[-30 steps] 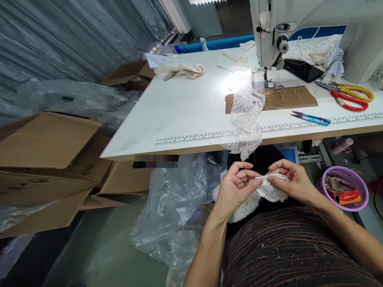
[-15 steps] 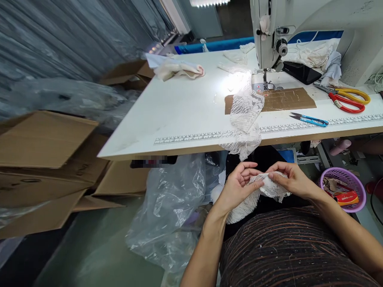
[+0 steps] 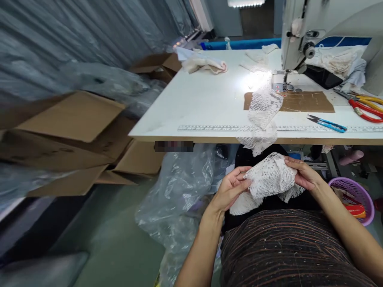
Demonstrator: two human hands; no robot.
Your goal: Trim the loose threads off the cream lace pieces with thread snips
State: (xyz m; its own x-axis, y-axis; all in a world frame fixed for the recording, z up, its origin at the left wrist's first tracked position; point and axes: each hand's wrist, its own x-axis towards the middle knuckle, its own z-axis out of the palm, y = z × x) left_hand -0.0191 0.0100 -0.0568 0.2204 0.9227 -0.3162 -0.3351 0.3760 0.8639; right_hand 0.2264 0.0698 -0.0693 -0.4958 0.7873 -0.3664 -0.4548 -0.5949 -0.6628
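A piece of white lace fabric [image 3: 271, 175] is stretched between my two hands above my lap. My left hand [image 3: 230, 189] pinches its left edge between thumb and fingers. At the right edge, my right hand [image 3: 303, 172] grips the lace the same way, and a loose end hangs below it. Another lace strip [image 3: 265, 109] lies on the sewing table [image 3: 185, 101] and droops over the front edge, just beyond my hands. Its far end reaches the lit area beside the needle of the sewing machine [image 3: 289, 44].
Blue thread snips [image 3: 327, 123] and red- and yellow-handled scissors [image 3: 365, 108] lie on the table's right side. A brown strip [image 3: 311, 102] sits under the lace by the needle. Cardboard boxes [image 3: 74, 115] and plastic bags [image 3: 176, 191] are at left; a purple basket [image 3: 366, 199] stands at right.
My hands have moved apart, spreading the bunched lace out flat between them. The camera has turned left, so the table and machine appear further right.
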